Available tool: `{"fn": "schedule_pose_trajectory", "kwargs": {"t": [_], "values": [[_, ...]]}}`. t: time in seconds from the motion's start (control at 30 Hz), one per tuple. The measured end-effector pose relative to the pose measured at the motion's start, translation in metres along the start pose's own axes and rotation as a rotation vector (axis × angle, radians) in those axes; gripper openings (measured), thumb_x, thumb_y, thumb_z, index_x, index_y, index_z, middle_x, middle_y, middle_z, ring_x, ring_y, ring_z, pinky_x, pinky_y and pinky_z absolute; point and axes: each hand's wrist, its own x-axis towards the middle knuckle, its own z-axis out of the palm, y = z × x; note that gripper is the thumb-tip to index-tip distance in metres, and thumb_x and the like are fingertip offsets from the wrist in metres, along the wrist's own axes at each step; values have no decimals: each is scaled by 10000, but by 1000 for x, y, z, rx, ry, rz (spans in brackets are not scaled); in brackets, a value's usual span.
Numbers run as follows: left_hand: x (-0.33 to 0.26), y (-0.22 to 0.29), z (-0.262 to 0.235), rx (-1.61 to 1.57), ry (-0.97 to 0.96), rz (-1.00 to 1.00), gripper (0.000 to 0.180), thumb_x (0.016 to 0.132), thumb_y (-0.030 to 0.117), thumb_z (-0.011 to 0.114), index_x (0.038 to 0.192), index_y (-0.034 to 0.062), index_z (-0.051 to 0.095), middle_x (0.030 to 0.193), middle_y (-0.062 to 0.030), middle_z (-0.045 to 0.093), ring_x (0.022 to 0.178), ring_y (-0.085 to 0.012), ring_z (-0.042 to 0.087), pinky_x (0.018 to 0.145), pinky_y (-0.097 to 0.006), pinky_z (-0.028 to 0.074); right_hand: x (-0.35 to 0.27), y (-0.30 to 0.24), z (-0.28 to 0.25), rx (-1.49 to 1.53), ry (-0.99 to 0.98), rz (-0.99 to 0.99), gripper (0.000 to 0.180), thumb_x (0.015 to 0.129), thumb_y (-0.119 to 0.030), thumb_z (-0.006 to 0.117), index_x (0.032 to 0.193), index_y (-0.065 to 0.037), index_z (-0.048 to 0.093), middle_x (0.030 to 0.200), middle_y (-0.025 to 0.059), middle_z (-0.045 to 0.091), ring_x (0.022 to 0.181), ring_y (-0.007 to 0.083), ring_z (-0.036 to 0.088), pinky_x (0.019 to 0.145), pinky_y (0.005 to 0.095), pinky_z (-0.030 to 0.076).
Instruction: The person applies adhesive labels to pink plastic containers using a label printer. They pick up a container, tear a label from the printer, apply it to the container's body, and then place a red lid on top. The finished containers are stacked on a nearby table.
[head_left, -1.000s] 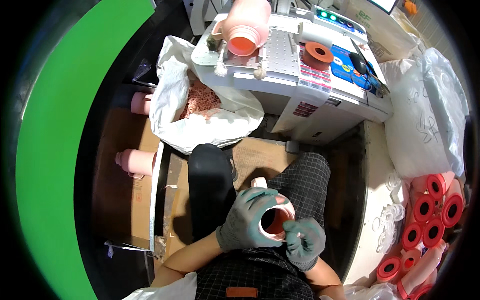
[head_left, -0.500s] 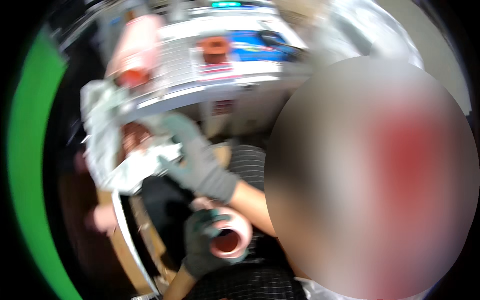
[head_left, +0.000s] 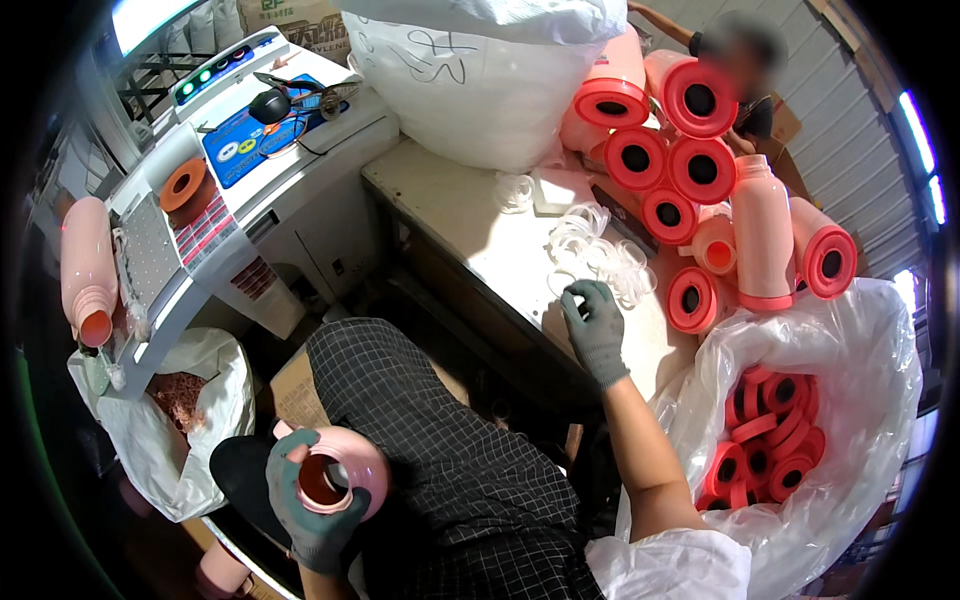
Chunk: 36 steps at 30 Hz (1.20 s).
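My left hand [head_left: 312, 515], in a grey-green glove, is wrapped round a pink bottle body [head_left: 365, 465] over my left thigh. The bottle's wide open mouth faces up, showing a dark reddish inside. My right hand [head_left: 597, 330], gloved alike, is over the white worktop with thumb and forefinger pinched at a thin white ring [head_left: 560, 283]. Right beside it lies a loose pile of white rings [head_left: 590, 245], with a smaller bundle of rings [head_left: 514, 193] farther back.
Pink bottles with red bases [head_left: 762, 225] are stacked at the right. A clear plastic bag [head_left: 870, 370] holds red ring-shaped parts [head_left: 770, 440]. A white sack [head_left: 470, 90] stands behind. On the left are a machine [head_left: 330, 165], another pink bottle [head_left: 88, 255] and a scrap bag [head_left: 220, 370]. Another person [head_left: 755, 120] is beyond.
My right hand has moved from near the scrap bag on the left to the white rings on the worktop. The view has swung right. My left hand still holds the bottle body.
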Motion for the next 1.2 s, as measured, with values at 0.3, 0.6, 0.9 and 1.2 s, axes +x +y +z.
{"fn": "schedule_pose_trajectory", "kwargs": {"t": [0.3,0.6,0.9,1.2], "values": [[-2,20,5,468,28,167,936,579,318,1010,1347,-9,586,1337,-160,565,1223,-371,534,1060,-492,437,-15,-56,44,755,-93,188,326,964,-158,703,1238,-26,589,923,136,705,748,197,690,667,306,547],[-10,24,-10,530,45,360,434,671,376,960,945,169,694,1073,-42,676,1180,-375,632,910,-491,542,-100,-247,42,955,-778,-446,231,940,-144,757,1136,-57,671,829,74,660,689,199,665,645,338,535],[-26,1,-6,434,127,385,354,688,356,889,929,194,687,1116,-8,588,1169,-347,591,910,-484,597,-79,-259,24,421,-548,-1485,331,897,-424,755,1033,-122,758,1071,60,682,916,244,684,789,382,591],[-29,9,-16,831,106,504,371,840,447,726,1095,182,682,1008,-5,616,1062,-276,586,963,-512,539,-92,-250,28,239,-812,-1412,329,883,-402,711,1095,-152,682,1131,55,615,1018,249,595,835,411,467]]}}
